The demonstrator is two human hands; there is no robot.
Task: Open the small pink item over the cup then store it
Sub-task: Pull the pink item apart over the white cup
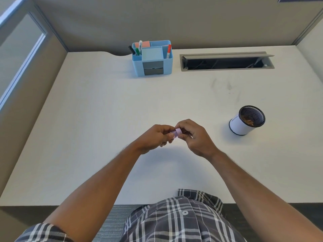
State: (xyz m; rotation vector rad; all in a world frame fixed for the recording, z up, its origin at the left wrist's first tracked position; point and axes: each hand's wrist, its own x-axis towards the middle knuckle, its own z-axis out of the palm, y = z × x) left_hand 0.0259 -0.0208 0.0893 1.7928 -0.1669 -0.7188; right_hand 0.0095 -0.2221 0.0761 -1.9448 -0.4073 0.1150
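Observation:
A small pink item (177, 132) sits between my two hands above the middle of the white desk (97, 123). My left hand (154, 137) pinches its left end and my right hand (194, 135) grips its right end; fingers hide most of it. Whether it is open I cannot tell. The cup (245, 122), a black mesh holder with a white sleeve, stands on the desk to the right of my hands, well apart from them. Something brownish lies inside it.
A blue desk organizer (153, 58) with markers, notes and two grey drawers stands at the back. A cable hatch (227, 62) with its lid raised lies to its right. Partition walls enclose the desk on three sides.

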